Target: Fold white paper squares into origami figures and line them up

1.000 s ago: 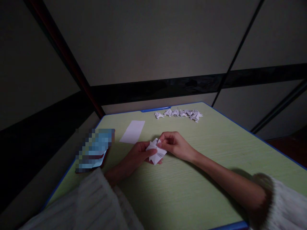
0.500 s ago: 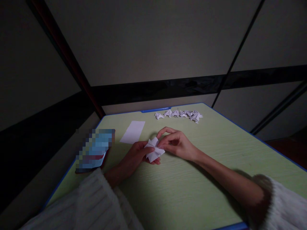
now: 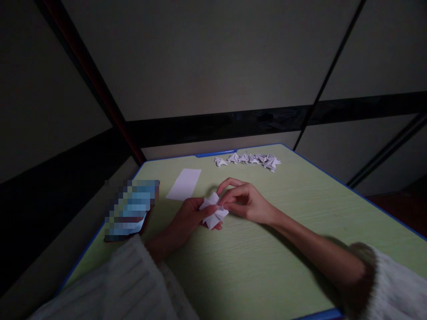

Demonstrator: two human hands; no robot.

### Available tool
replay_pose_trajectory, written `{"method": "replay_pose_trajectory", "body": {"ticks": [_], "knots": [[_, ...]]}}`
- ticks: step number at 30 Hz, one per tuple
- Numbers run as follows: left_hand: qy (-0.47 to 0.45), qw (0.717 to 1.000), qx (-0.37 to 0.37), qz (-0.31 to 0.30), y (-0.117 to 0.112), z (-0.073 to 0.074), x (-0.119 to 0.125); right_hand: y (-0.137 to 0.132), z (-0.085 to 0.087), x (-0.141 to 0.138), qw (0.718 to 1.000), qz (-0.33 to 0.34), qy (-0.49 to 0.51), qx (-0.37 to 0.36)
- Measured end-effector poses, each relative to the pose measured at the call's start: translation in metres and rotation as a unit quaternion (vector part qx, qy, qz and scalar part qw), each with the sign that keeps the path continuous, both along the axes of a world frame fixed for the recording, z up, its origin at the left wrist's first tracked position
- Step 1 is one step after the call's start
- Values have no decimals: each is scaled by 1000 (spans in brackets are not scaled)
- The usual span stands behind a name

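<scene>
A white folded paper piece [image 3: 213, 217] with several pointed flaps is held above the middle of the table. My left hand [image 3: 190, 220] grips it from the left, thumb pressed on top and fingers underneath. From the right, my right hand [image 3: 248, 202] pinches a flap at its right side between thumb and fingertips. The exact fold under the fingertips is hidden. Just beyond my left hand lies a flat white paper sheet [image 3: 184, 184].
Several folded white paper figures [image 3: 253, 159] stand in a row near the far edge of the pale green table [image 3: 316, 191]. A tablet-like device [image 3: 133, 211], its screen blurred, lies at the left edge. Cabinet panels [image 3: 213, 66] rise behind the table.
The left thumb has shifted slightly to the right across the folded paper. Both hands keep their hold on it, and the other things stay where they were.
</scene>
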State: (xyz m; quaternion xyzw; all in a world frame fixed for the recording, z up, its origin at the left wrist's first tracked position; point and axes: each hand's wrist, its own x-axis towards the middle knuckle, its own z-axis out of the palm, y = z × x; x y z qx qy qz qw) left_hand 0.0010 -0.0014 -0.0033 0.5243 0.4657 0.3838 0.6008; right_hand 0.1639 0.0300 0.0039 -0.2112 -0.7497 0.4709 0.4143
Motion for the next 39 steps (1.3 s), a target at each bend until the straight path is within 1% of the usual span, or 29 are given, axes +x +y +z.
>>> {"method": "replay_pose_trajectory", "body": {"ticks": [3, 6, 9, 12, 17, 20, 24, 27, 31, 35, 39], "knots": [[5, 997, 28, 67, -1, 3, 2, -1, -1, -4, 996, -13, 40, -80], [30, 992, 52, 111, -1, 6, 3, -3, 0, -7, 994, -42, 27, -99], [59, 989, 62, 124, -1, 8, 3, -4, 1, -10, 992, -65, 21, -103], [61, 988, 75, 120, -1, 6, 3, -4, 2, -11, 990, -71, 18, -118], [58, 988, 92, 107, 0, 2, 1, -3, 0, -10, 983, -53, 29, -175], [74, 986, 105, 108, -1, 3, 0, -2, -3, -12, 978, -54, 50, -196], [106, 981, 119, 113, -4, 5, 0, -3, -4, -15, 969, -56, 51, -236], [133, 975, 131, 117, -5, 6, 1, -5, -1, -19, 963, -35, 45, -263], [146, 974, 141, 102, -5, 6, 3, -7, 1, -21, 971, 6, 26, -238], [111, 983, 127, 74, -7, 8, 4, -9, -1, -20, 975, 2, 47, -219], [56, 991, 113, 37, -8, 9, 3, -11, -2, -19, 969, 3, 77, -236]]}}
